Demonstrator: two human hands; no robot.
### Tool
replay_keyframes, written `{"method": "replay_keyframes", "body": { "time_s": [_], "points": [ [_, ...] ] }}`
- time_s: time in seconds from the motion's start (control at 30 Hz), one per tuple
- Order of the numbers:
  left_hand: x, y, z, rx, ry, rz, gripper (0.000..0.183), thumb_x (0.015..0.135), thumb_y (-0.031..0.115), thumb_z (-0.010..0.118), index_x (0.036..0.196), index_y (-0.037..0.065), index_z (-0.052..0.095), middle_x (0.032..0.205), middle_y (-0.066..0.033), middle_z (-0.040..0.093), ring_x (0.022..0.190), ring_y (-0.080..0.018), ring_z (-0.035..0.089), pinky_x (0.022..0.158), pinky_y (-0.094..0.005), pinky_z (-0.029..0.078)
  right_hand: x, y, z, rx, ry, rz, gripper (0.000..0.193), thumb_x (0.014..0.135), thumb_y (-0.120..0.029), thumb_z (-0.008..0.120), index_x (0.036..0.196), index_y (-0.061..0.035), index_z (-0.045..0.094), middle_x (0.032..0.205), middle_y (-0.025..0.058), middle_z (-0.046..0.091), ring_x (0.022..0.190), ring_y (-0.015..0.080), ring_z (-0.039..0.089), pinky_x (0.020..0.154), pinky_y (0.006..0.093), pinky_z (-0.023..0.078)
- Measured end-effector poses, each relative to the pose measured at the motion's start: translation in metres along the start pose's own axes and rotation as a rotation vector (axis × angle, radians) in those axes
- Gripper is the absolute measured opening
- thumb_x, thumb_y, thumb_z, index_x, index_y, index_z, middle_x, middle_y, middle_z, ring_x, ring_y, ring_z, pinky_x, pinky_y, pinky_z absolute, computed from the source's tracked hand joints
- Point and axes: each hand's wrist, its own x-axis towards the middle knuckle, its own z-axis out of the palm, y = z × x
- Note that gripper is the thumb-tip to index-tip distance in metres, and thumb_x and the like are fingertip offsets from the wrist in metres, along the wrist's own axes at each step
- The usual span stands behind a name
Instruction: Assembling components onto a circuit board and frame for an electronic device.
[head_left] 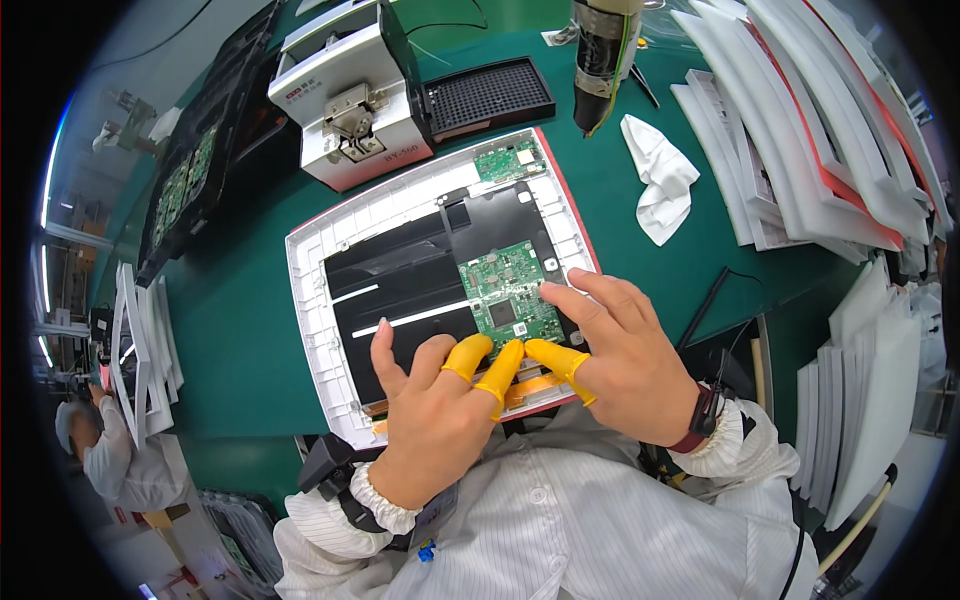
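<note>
Hands meet at the near edge of the panel [330, 300], a white frame with a black back sheet lying flat on the green table [240, 330]. My left hand [430, 410] rests palm down on the panel's near rim; two fingers wear yellow cots, and these press down beside the orange flex strip [530, 390] at the rim. The fingers are bent and close together, and I cannot tell whether they pinch the strip or only press on it. My right hand [625, 355] lies just beside the left, its yellow-cotted thumb touching the left's cotted fingertips over the same strip. Its other fingers are spread, with the fingertips resting at the right edge of the green board [505, 290]; nothing is gripped that I can see.

The board sits on the black sheet near the panel's right side, just above both hands. A smaller green board [508, 160] sits at the panel's far corner.

Beyond the panel: a white dispenser box [350, 100] and a black tray [488, 95] just beside it. A screwdriver [602, 60] hangs over the far edge of the table. A white cloth [658, 180] lies right of the panel, apart from it. White foam sheets [800, 130] are stacked at the right. At the far left, another person [110, 450] works at a separate station.
</note>
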Motion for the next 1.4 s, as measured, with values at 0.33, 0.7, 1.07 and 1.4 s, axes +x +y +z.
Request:
{"method": "replay_keyframes", "body": {
  "time_s": [0.33,0.7,1.07,1.4],
  "points": [
    [-0.004,0.010,0.000,0.198,-0.048,0.089,0.022,0.076,0.012,0.069,0.097,0.010,0.077,0.114,-0.0084,0.068,0.121,-0.0289,0.055,0.112,-0.0743,0.004,-0.002,0.001,0.005,-0.033,-0.014,0.003,0.010,0.068,-0.006,0.072,0.075,0.0000,0.073,0.140,0.0177,0.052,0.136,0.0379,0.042,0.112,0.0537,0.033],
    [-0.017,-0.026,-0.025,-0.047,-0.176,-0.076,0.040,0.071,0.024,0.086,0.108,0.013,0.076,0.106,-0.0013,0.067,0.112,-0.0248,0.054,0.117,-0.0573,0.024,-0.008,0.009,0.003,0.207,0.127,0.072,0.034,0.070,-0.002,0.080,0.103,-0.0037,0.076,0.130,0.0097,0.060,0.126,0.0342,0.050,0.105,0.0451,0.040],
    [-0.001,-0.021,-0.034,-0.035,-0.282,0.027,0.033,0.075,0.017,0.080,0.108,0.012,0.077,0.104,-0.0024,0.068,0.107,-0.0235,0.055,0.116,-0.0557,0.028,-0.009,0.003,0.012,0.264,0.157,0.016,0.030,0.072,-0.003,0.081,0.101,-0.0038,0.075,0.124,0.0094,0.063,0.122,0.0335,0.053,0.104,0.0480,0.040],
    [-0.009,-0.028,-0.019,-0.044,-0.206,0.046,0.026,0.075,0.011,0.078,0.101,0.010,0.077,0.100,-0.0034,0.070,0.104,-0.0233,0.058,0.113,-0.0528,0.034,-0.006,-0.002,0.016,0.211,0.089,-0.013,0.026,0.071,-0.006,0.081,0.096,-0.0056,0.075,0.116,0.0046,0.066,0.118,0.0267,0.057,0.112,0.0528,0.034]
  ]
}}
